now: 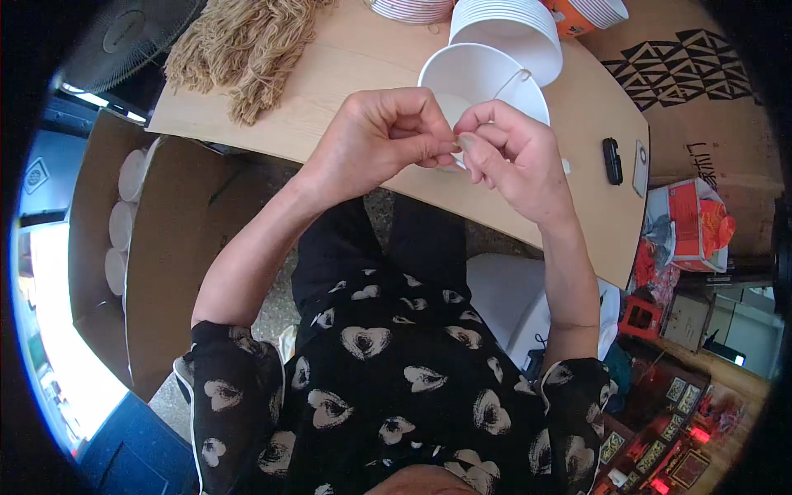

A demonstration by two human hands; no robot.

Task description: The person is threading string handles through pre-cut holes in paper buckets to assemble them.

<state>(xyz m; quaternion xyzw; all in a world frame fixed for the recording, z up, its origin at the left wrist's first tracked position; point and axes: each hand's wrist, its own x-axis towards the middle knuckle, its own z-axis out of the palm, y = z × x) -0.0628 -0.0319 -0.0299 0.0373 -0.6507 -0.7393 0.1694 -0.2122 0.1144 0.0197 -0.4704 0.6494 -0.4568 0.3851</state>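
Both hands meet at the near rim of a white paper bowl [483, 78]: the left hand [375, 136] and the right hand [516, 157] pinch their fingertips together on a thin string [518, 76] that loops over the bowl. The bowl sits on a pale wooden table [355, 58]. Farther off stands a stack of white bowls [510, 29]; far left lies a bundle of tan twine [243, 41]. A cardboard box [177, 239] stands left of the table.

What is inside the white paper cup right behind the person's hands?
The white paper cup looks bare inside: only its white wall and a thin string looping over the rim show. Its near part and bottom are covered by the left hand and right hand.
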